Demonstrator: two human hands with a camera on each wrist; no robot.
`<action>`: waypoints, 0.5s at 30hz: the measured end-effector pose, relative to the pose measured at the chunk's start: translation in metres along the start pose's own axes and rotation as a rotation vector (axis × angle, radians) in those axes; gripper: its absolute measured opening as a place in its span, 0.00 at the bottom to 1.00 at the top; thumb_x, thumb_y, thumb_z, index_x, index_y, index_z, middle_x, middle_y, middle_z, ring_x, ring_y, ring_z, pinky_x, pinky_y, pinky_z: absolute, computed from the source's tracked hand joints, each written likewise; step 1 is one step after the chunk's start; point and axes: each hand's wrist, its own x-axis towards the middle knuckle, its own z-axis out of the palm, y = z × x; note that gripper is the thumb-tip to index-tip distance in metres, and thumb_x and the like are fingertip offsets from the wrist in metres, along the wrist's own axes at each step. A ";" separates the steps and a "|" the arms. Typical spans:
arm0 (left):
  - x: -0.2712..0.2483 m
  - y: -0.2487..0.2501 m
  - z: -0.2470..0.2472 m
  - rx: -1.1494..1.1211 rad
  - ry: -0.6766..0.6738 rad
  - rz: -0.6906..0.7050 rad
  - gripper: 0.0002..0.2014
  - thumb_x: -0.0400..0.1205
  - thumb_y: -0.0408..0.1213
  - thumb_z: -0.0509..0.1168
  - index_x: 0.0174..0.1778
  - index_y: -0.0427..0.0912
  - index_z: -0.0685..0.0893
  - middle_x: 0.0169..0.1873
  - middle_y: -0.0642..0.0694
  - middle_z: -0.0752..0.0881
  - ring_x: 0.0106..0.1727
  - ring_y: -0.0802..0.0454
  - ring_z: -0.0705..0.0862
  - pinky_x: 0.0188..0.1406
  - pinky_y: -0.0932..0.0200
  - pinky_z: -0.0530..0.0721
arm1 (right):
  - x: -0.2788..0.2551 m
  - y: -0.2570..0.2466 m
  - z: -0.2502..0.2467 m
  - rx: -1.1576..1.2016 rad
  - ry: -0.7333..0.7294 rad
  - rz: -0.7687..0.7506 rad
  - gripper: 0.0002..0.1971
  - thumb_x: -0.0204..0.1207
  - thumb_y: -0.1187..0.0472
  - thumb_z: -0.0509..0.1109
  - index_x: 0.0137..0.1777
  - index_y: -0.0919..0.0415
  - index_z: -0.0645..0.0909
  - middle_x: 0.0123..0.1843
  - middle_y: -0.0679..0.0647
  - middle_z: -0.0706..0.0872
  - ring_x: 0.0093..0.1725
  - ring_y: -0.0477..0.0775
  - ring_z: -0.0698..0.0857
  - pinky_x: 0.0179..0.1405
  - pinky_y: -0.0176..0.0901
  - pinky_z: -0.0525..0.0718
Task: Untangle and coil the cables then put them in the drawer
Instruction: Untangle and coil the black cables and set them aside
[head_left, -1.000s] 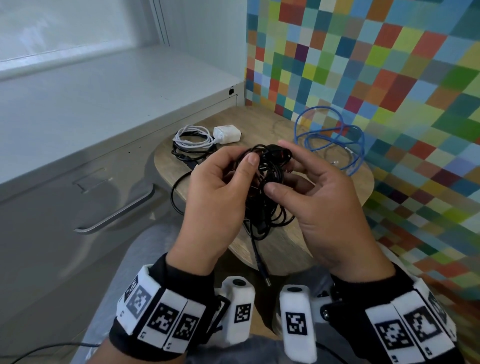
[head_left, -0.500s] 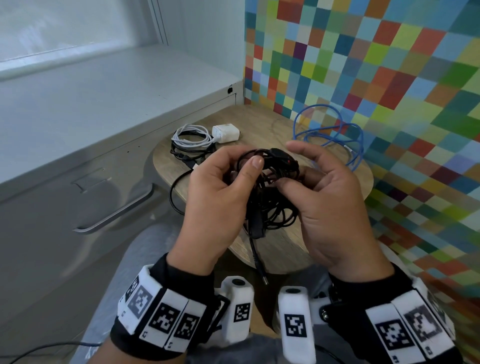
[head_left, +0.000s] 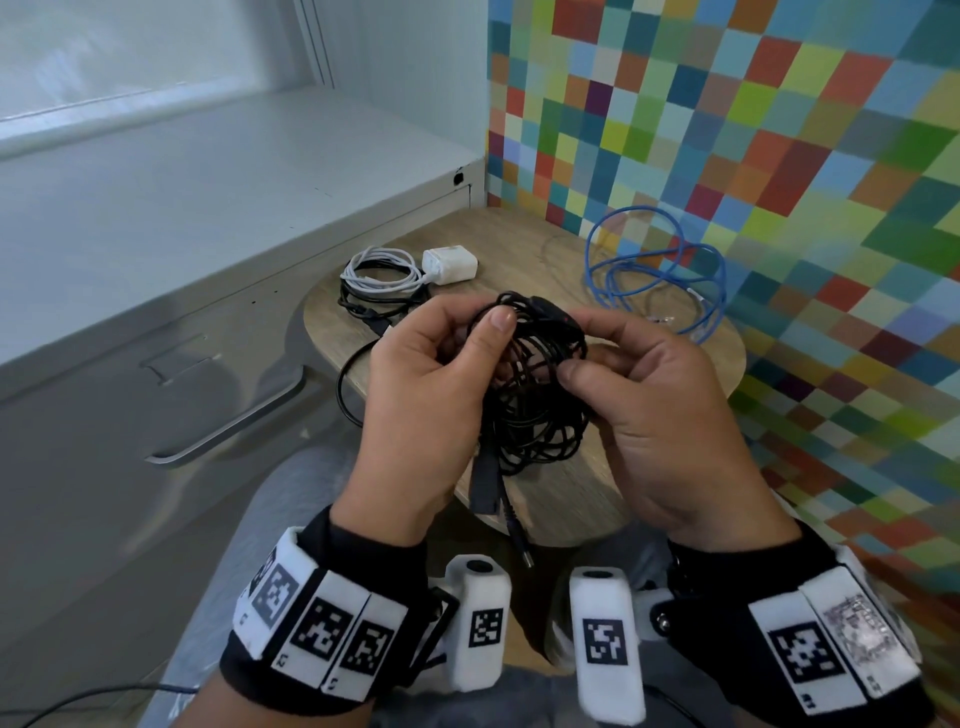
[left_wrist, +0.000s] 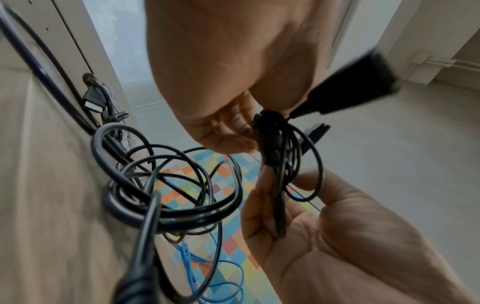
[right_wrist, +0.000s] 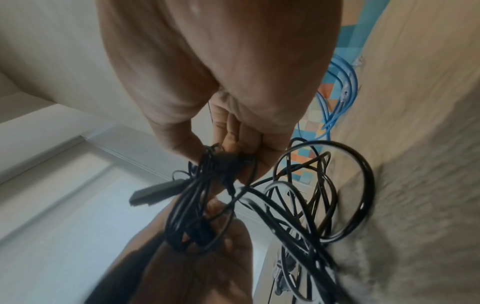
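A tangled black cable (head_left: 530, 395) hangs between both hands above the near edge of the round wooden table (head_left: 545, 249). My left hand (head_left: 467, 338) pinches the top of the bundle with thumb and fingers. My right hand (head_left: 613, 353) grips the same bundle from the right, thumb in front. Loose loops (left_wrist: 176, 185) sag below, and a plug end (head_left: 519, 540) dangles toward my lap. The wrist views show the pinched strands (right_wrist: 207, 195) close up. A blue cable (head_left: 660, 270) lies loose at the table's far right. The grey drawer (head_left: 228, 431) on the left is closed.
A white charger (head_left: 449, 265) with its coiled white cable (head_left: 382, 270) lies at the table's far left, on top of another black cable (head_left: 363, 306) that droops over the edge. A multicoloured checkered wall (head_left: 779, 156) stands right behind the table.
My right fingers have come down and closed on the top of the black bundle. The left hand has hardly moved, and the loops have shifted slightly.
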 end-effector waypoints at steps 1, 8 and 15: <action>0.000 0.000 0.000 0.000 0.001 -0.005 0.03 0.86 0.30 0.69 0.48 0.37 0.89 0.34 0.45 0.89 0.36 0.54 0.85 0.39 0.58 0.87 | 0.001 0.002 0.001 0.014 0.004 0.002 0.14 0.73 0.75 0.75 0.51 0.56 0.91 0.45 0.60 0.94 0.44 0.55 0.94 0.43 0.43 0.90; -0.001 0.000 0.000 -0.077 -0.048 -0.095 0.06 0.87 0.33 0.67 0.45 0.42 0.88 0.30 0.50 0.87 0.33 0.56 0.85 0.37 0.59 0.86 | -0.001 -0.002 0.003 0.058 -0.021 0.033 0.16 0.78 0.81 0.68 0.54 0.60 0.87 0.42 0.58 0.94 0.43 0.51 0.93 0.42 0.38 0.89; 0.000 0.003 -0.003 -0.306 -0.093 -0.208 0.08 0.88 0.31 0.64 0.48 0.42 0.89 0.36 0.41 0.84 0.38 0.50 0.86 0.45 0.57 0.88 | -0.001 -0.004 0.006 0.055 0.019 -0.011 0.18 0.81 0.80 0.67 0.56 0.57 0.88 0.43 0.61 0.94 0.44 0.54 0.94 0.46 0.43 0.90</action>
